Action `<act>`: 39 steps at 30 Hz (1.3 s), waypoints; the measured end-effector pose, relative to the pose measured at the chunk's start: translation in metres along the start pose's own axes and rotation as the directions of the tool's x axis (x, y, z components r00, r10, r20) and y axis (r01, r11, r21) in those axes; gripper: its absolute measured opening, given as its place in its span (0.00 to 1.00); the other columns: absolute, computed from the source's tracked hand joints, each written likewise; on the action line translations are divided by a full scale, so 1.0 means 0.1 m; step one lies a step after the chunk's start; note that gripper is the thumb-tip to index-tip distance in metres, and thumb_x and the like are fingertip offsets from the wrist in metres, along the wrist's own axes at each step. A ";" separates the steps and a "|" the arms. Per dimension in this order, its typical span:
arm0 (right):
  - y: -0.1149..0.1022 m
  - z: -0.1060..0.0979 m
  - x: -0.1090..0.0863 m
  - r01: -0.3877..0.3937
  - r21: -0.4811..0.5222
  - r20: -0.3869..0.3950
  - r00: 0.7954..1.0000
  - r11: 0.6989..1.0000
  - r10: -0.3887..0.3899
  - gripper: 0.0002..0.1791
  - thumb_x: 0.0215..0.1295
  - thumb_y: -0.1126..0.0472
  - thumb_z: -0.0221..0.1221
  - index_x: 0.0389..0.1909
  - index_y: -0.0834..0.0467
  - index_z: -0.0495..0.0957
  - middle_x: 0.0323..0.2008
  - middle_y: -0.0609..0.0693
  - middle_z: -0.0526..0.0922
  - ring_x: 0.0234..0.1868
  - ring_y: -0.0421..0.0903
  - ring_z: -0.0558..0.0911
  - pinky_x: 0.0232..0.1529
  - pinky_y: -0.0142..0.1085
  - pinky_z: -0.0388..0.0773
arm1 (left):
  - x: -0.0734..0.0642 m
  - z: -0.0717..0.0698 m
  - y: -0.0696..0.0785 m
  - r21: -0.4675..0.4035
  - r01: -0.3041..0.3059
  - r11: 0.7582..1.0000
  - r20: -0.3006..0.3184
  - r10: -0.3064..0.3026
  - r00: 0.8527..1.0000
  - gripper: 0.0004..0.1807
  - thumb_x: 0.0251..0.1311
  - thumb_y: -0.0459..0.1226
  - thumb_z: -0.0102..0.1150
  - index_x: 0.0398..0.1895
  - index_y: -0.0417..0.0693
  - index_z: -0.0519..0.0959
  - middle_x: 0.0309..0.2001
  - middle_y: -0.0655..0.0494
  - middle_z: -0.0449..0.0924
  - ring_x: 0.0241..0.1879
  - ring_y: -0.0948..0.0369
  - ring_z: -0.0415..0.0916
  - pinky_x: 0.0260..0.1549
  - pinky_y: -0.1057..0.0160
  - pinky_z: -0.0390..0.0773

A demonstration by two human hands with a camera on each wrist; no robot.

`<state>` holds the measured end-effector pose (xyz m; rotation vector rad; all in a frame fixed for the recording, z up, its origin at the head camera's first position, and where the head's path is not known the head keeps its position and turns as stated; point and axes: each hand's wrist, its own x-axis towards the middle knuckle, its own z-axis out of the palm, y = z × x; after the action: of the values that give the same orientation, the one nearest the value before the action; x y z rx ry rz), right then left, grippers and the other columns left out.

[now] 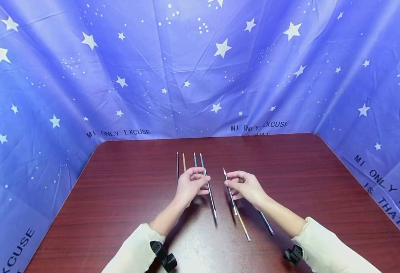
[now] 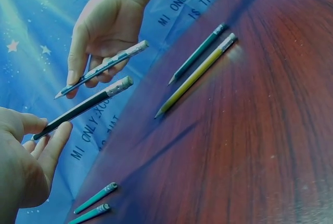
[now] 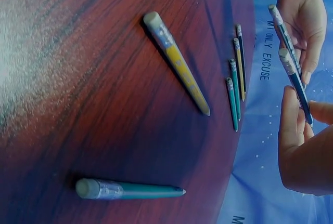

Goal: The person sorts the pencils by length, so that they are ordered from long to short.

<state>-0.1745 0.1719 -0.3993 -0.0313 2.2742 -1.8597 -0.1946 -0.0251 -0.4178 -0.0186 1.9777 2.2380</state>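
Note:
My left hand pinches a dark pencil between thumb and fingers near its pointed end. Its white eraser end slants down toward me, above the tabletop. Across from it, my right hand pinches another dark pencil, tip up and away. In the left wrist view this pencil shows a light pattern along its barrel. Beneath and beside the right hand, a yellow pencil and a teal pencil lie on the table. Both raised pencils are apart from each other.
Beyond my left hand lie a black pencil, a second yellow pencil and two teal pencils, side by side in a row and partly hidden in the head view. The dark red wooden table meets a blue star-printed cloth behind.

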 end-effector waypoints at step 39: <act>-0.03 -0.11 0.01 -0.002 -0.014 -0.032 0.999 1.000 0.002 0.23 0.59 0.65 0.60 0.53 0.72 0.70 0.28 0.49 0.80 0.22 0.38 0.77 0.24 0.34 0.84 | 0.98 0.20 -0.02 0.250 -0.023 0.968 -0.126 0.056 0.990 0.17 0.52 0.29 0.63 0.47 0.39 0.75 0.32 0.45 0.82 0.21 0.58 0.80 0.22 0.60 0.85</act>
<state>-0.1777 0.1821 -0.3946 -0.0016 2.3080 -1.8562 -0.2894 0.0059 -0.4284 -0.1013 2.3350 2.0431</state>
